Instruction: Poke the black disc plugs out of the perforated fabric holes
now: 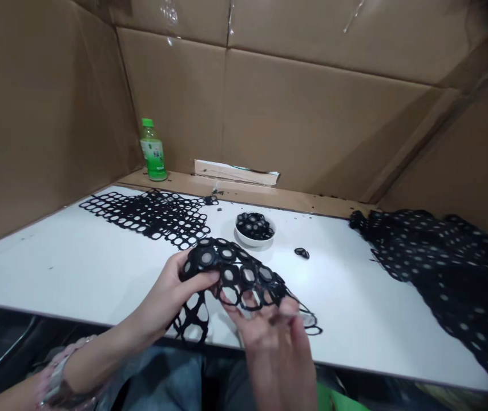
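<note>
Mesh (238, 268) of black rings lies draped over my hands, above the near part of the white tabletop (111, 279); I take it as the clock's centre, with twelve straight away from me. My left hand (174, 288) is closed on its nine-o'clock end, thumb on the face and fingers behind, a grip that I judge steadies such limp stuff and turns it toward me. My right hand (269, 334) comes in from five o'clock. Some of its fingers show through the open rings, probably to prop them from behind; thumb and forefinger are blurred, so I cannot tell whether they pinch anything. A loose flap droops at seven, where nothing props it.

Just past twelve sits a white bowl (255, 242) heaped with small black pieces (254, 224), likely put near so that they stay together within reach. A few loose bits (302, 253) lie at two, outside it. At ten a ring net (162, 217) is spread flat, perhaps against tangling; I cannot tell whether it joins mine. A dark heap (444, 268) fills three o'clock, probably kept aside for its bulk. Farthest, at eleven, a green bottle (154, 157) stands by the cardboard wall (312, 131), safely clear of my elbows.
</note>
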The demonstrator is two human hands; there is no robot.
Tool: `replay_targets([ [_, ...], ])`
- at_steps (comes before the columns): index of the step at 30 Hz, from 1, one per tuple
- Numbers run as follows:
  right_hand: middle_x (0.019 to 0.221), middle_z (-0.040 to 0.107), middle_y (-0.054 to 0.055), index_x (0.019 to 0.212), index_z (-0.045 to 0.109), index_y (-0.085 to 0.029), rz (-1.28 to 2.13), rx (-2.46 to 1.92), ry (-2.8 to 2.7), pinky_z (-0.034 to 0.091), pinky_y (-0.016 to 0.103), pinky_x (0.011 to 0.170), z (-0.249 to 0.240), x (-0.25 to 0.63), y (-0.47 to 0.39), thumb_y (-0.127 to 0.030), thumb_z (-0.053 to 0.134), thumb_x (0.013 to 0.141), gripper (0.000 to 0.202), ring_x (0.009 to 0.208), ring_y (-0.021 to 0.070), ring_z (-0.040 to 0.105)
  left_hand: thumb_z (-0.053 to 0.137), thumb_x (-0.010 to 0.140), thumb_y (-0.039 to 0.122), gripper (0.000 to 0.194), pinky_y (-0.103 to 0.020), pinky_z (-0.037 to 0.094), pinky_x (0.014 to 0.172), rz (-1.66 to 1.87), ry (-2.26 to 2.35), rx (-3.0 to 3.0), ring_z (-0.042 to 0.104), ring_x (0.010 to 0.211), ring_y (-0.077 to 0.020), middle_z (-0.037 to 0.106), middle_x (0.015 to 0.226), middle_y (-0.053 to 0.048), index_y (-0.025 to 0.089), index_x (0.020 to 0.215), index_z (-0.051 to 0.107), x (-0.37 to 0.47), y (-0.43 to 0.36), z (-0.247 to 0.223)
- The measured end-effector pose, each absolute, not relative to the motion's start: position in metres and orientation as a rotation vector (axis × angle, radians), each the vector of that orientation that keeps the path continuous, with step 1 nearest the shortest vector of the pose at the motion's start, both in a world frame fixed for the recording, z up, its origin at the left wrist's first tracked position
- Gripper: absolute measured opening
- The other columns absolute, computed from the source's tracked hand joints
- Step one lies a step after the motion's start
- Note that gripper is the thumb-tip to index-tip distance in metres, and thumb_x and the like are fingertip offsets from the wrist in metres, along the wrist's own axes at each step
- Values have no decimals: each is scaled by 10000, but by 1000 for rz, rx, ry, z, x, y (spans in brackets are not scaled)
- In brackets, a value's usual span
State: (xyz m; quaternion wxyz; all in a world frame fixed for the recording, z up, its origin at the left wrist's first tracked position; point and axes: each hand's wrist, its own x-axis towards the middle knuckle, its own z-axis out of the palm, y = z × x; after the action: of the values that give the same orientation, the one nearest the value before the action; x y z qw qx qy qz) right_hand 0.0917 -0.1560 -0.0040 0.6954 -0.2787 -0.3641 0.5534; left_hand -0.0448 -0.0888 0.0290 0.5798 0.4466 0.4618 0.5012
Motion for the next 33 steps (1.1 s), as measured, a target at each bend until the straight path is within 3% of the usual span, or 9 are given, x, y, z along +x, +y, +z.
replay_targets([
  [3, 1042, 677, -43, 702, 635, -319, 1315, -461, -625, 448, 546, 953, -2, 90, -163, -503, 650, 755, 192, 1080, 242, 593, 714, 636, 247, 170, -206, 470, 564, 1163, 1024, 1196, 584, 564, -125, 620, 590, 49, 167, 687, 573, -45, -90, 32],
  [5, 1004, 674, -13, 700, 638, -275, 1317, -493, -568, 464, 504, 941, 0, 90, -165, -464, 700, 729, 200, 1037, 239, 609, 701, 629, 248, 159, -217, 472, 589, 1196, 1072, 1232, 596, 607, -139, 636, 627, 41, 170, 692, 579, -44, -91, 32],
  [8, 834, 674, -25, 763, 644, -262, 1222, -672, -633, 529, 351, 812, 2, 96, -161, -452, 680, 759, 193, 851, 185, 672, 707, 587, 251, 220, -241, 478, 622, 1211, 1177, 1209, 623, 678, -173, 664, 682, 26, 175, 741, 570, -45, -98, 29],
  [11, 713, 678, -20, 805, 633, -237, 1097, -835, -745, 511, 236, 639, 2, 105, -156, -427, 641, 805, 191, 678, 144, 675, 682, 606, 283, 283, -258, 474, 590, 1094, 1141, 1107, 620, 605, -171, 661, 608, 37, 180, 818, 524, -46, -106, 27],
  [18, 602, 663, -16, 815, 544, -229, 1109, -850, -724, 468, 235, 459, 5, 107, -155, -395, 584, 847, 174, 489, 154, 641, 775, 569, 323, 413, -239, 469, 556, 996, 1125, 1115, 625, 570, -156, 642, 528, 56, 179, 823, 482, -46, -111, 32],
  [33, 575, 620, -12, 738, 511, -225, 913, -949, -908, 446, 227, 437, 1, 115, -152, -389, 529, 879, 217, 489, 149, 601, 726, 646, 272, 229, -217, 513, 536, 1032, 1113, 1242, 654, 528, -152, 657, 516, 60, 185, 739, 535, -45, -118, 48],
])
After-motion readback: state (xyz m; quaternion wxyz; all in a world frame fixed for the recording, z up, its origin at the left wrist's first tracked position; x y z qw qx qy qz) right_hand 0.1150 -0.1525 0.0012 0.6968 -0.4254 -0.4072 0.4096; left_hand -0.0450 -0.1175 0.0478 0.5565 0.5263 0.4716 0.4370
